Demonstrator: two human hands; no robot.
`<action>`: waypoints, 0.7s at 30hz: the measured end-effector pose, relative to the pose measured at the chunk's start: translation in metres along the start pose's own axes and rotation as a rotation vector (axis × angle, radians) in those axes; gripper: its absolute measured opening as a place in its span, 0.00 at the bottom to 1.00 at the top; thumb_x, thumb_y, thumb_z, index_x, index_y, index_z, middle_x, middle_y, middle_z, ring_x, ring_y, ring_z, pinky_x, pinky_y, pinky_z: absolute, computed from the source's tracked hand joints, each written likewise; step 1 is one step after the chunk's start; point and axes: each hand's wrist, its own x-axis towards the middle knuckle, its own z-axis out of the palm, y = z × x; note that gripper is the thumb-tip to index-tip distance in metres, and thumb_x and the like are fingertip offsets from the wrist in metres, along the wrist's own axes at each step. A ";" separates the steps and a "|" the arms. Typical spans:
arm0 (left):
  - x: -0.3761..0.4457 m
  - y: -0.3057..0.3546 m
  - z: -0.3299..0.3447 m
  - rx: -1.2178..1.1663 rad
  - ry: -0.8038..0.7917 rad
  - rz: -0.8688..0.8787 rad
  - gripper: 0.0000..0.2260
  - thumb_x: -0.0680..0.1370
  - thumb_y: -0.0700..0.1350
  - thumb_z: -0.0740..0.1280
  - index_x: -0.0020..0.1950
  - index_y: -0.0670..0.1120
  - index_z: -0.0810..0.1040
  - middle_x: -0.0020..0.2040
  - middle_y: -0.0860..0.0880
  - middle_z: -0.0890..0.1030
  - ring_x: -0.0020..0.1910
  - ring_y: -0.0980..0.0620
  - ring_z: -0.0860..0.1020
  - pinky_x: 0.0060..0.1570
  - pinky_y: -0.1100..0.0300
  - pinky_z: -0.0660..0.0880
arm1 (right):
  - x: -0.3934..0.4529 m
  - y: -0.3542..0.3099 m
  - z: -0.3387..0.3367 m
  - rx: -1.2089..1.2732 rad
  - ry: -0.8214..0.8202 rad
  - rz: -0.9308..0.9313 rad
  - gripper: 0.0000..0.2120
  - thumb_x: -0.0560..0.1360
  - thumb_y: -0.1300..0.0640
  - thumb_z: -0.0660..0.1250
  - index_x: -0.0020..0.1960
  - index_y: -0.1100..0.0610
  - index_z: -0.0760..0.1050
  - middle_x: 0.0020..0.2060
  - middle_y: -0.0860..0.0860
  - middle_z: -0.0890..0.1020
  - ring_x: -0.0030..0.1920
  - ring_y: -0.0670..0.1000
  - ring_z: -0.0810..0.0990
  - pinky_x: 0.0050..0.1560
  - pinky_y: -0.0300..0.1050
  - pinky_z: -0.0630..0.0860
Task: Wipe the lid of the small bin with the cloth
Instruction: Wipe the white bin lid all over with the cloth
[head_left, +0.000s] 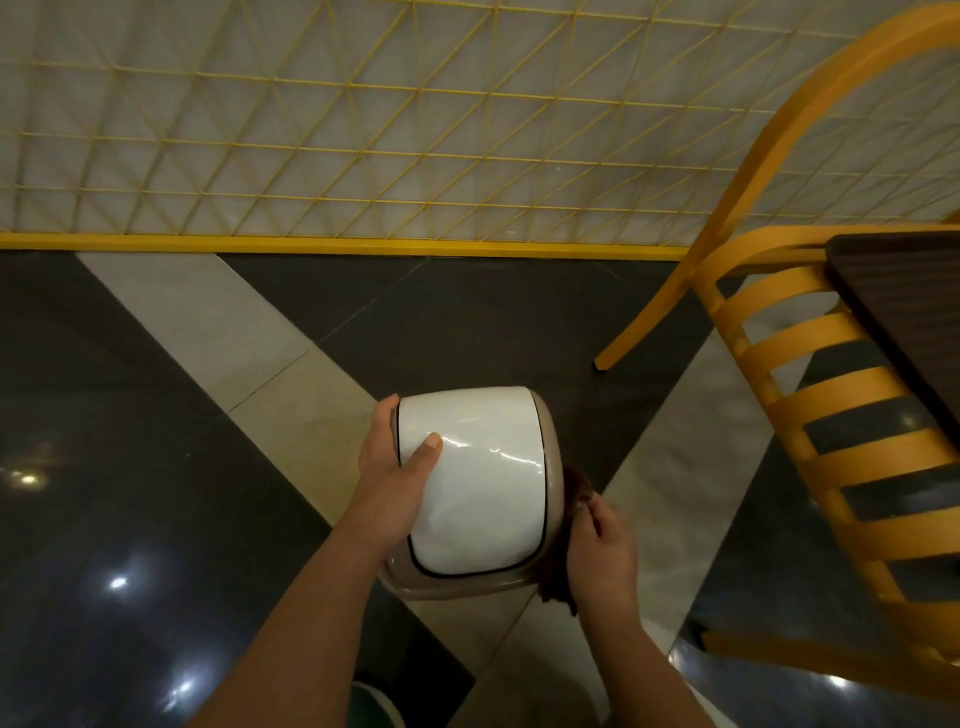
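The small bin's lid is a white glossy dome in a beige rim, held up above the floor at the frame's centre. My left hand grips its left edge, thumb lying on the white surface and fingers curled behind. My right hand holds a dark brown cloth against the lid's right rim. Most of the cloth is hidden behind the lid and my hand.
A yellow wooden chair and a dark table corner stand at the right. A yellow wire-grid partition with a yellow base rail runs across the back. Below lies a glossy dark and light tiled floor.
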 end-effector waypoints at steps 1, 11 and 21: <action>0.000 0.001 0.000 0.002 0.000 -0.002 0.24 0.78 0.53 0.63 0.68 0.65 0.55 0.67 0.51 0.65 0.62 0.47 0.69 0.62 0.40 0.71 | -0.008 0.002 0.000 0.011 0.038 -0.003 0.13 0.79 0.48 0.56 0.58 0.46 0.77 0.50 0.51 0.77 0.51 0.54 0.78 0.57 0.59 0.77; -0.004 0.007 0.003 0.035 -0.053 -0.049 0.25 0.79 0.52 0.62 0.69 0.67 0.52 0.69 0.51 0.62 0.63 0.46 0.68 0.63 0.42 0.70 | -0.032 -0.019 -0.010 0.117 0.165 -0.240 0.14 0.80 0.60 0.60 0.60 0.46 0.76 0.53 0.45 0.74 0.55 0.42 0.72 0.60 0.42 0.70; -0.001 0.012 -0.007 -0.045 -0.043 -0.074 0.26 0.80 0.51 0.59 0.73 0.65 0.50 0.72 0.52 0.60 0.66 0.47 0.66 0.66 0.44 0.66 | 0.002 -0.057 0.011 0.106 -0.069 -0.244 0.18 0.81 0.48 0.57 0.71 0.45 0.66 0.61 0.39 0.66 0.63 0.45 0.68 0.66 0.46 0.67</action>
